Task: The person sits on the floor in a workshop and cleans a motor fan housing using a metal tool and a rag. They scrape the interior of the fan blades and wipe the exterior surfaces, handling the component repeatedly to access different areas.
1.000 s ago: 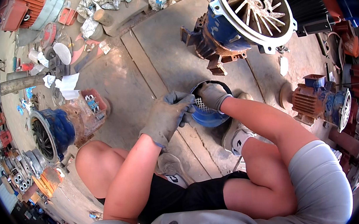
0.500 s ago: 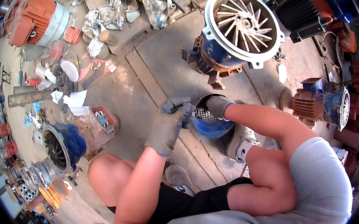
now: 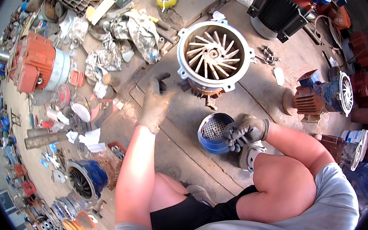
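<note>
Both my hands wear grey work gloves. My left hand (image 3: 157, 100) reaches forward, left of the upright electric motor (image 3: 185, 61), fingers apart and a little bent, with nothing visible in them. The motor has a pale metal flange ring facing up and rusty radial fan blades (image 3: 214, 54) inside it. My right hand (image 3: 247, 131) is over the right rim of a blue round fan cover (image 3: 214, 148) on the floor. Its fingers are curled in; whatever they hold is too small to make out. A perforated bottom shows inside the cover.
A blue and rusty motor (image 3: 92, 178) lies at the left, another (image 3: 312, 100) at the right. An orange-red motor (image 3: 37, 63) is far left, a black finned one (image 3: 278, 8) far right. Small metal parts (image 3: 268, 54) lie near the upright motor. Crumpled plastic (image 3: 137, 32) and yellow tape (image 3: 166, 0) lie behind.
My left hand has moved from beside the fan cover forward toward the upright motor and opened. My right hand has come up out of the cover to its rim. The view has shifted.
</note>
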